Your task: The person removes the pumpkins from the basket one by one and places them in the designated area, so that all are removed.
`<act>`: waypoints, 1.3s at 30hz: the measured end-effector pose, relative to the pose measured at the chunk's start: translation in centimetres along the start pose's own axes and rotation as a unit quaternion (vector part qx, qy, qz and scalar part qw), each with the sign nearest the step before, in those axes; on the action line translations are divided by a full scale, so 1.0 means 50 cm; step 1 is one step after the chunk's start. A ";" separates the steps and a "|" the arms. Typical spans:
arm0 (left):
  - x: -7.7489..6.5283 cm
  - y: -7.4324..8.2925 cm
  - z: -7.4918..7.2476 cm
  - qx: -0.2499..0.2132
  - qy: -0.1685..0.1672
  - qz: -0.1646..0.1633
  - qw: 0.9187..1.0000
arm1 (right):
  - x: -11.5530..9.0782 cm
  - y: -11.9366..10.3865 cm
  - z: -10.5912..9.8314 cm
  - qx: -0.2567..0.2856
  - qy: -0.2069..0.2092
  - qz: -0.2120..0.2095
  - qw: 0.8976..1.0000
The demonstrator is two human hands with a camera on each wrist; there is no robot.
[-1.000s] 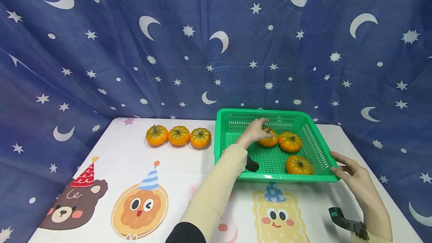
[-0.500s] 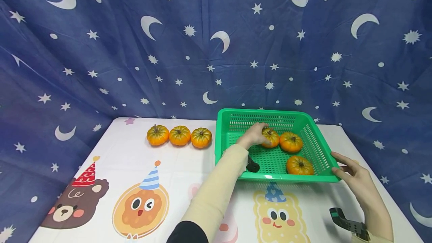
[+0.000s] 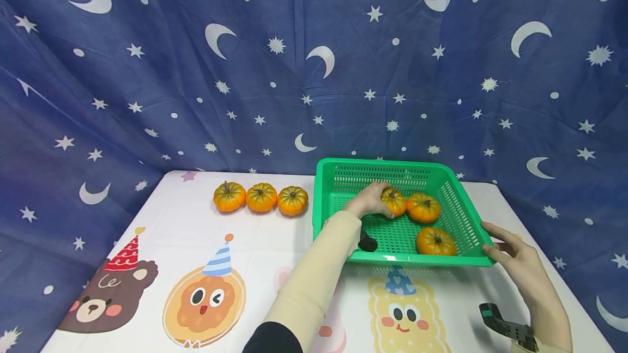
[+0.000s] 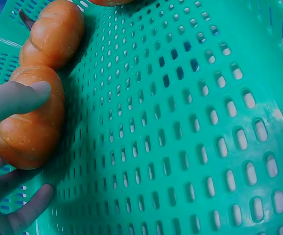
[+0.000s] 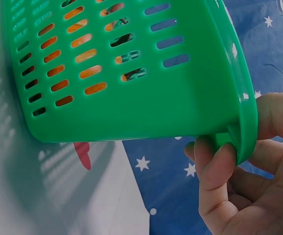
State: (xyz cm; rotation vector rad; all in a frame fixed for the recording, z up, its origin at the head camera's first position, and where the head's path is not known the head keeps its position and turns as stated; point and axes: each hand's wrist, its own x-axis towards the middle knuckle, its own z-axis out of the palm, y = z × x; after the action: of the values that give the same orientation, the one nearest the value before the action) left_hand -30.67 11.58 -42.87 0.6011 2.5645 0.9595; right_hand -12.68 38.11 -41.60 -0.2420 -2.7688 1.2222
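Observation:
My left hand [image 3: 367, 200] reaches into a green plastic basket [image 3: 417, 259] and holds a small orange pumpkin [image 3: 396, 204]. In the left wrist view the thumb [image 4: 21, 98] lies across the pumpkin's near side, and the fingers curve round its lower end. A second pumpkin [image 3: 424, 208] sits right beside the held one. The third pumpkin [image 3: 436, 242] in the basket is close to the front wall. At the basket's front right corner, my right hand [image 3: 522, 260] grips the rim, with thumb and fingers on either side of it in the right wrist view.
Left of the basket, a row of three more pumpkins [image 3: 261, 197] stands on the white tablecloth [image 3: 265, 266] printed with cartoon figures. A blue curtain [image 3: 275, 70] with moons and stars hangs behind the table. Black camera mounts are strapped to both wrists.
The left hand's raised, spread fingers have come down round the pumpkin, which has shifted slightly right. My right hand keeps its grip on the rim, and the basket stays in place.

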 end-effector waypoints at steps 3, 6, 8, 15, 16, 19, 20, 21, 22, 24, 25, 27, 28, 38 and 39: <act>0.001 0.001 -0.001 0.009 0.002 0.004 1.000 | -0.001 0.000 -0.001 0.001 0.000 0.000 1.000; 0.000 0.001 -0.002 0.014 0.001 0.007 1.000 | -0.002 -0.001 -0.002 0.001 0.000 0.001 1.000; 0.000 0.001 -0.003 0.012 -0.001 0.006 1.000 | -0.002 -0.002 -0.002 0.000 0.000 0.003 1.000; -0.001 0.002 -0.004 0.023 -0.003 0.011 1.000 | -0.002 -0.004 -0.002 -0.001 -0.001 0.001 1.000; -0.001 0.002 -0.004 0.027 -0.002 0.011 1.000 | -0.002 -0.004 -0.002 -0.001 -0.001 0.001 1.000; 0.000 0.003 -0.003 0.043 0.005 0.017 0.999 | -0.003 -0.004 -0.002 -0.003 -0.003 0.002 1.000; 0.001 0.003 -0.003 0.048 0.008 0.020 0.999 | -0.003 -0.004 -0.003 -0.003 -0.003 0.002 1.000; 0.002 0.004 -0.003 0.054 0.012 0.022 0.998 | -0.003 -0.004 -0.003 -0.003 -0.003 0.002 1.000; 0.003 0.005 -0.003 0.060 0.017 0.024 0.998 | -0.003 -0.004 -0.003 -0.003 -0.002 0.002 1.000; 0.003 0.007 -0.003 0.068 0.024 0.029 0.997 | -0.004 -0.004 -0.003 -0.003 -0.002 0.002 1.000; 0.003 0.008 -0.004 0.068 0.027 0.031 0.997 | -0.003 -0.004 -0.003 -0.003 -0.002 0.002 1.000; 0.001 0.012 -0.005 0.070 0.034 0.033 0.996 | -0.003 -0.004 -0.002 -0.003 -0.001 0.002 1.000; 0.000 0.014 -0.005 0.070 0.038 0.035 0.996 | -0.003 -0.004 -0.002 -0.003 -0.001 0.002 1.000; -0.009 0.030 -0.013 0.063 0.059 0.045 0.995 | -0.003 -0.001 -0.001 0.003 -0.001 0.000 1.000; -0.008 0.031 -0.014 0.061 0.061 0.046 0.995 | -0.003 -0.001 -0.001 0.004 -0.001 0.000 1.000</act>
State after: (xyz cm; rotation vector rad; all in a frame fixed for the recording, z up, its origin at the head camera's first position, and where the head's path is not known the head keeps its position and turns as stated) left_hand -30.21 12.06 -41.27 0.7206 2.7404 0.9001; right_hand -12.55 38.07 -41.54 -0.2389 -2.7644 1.2345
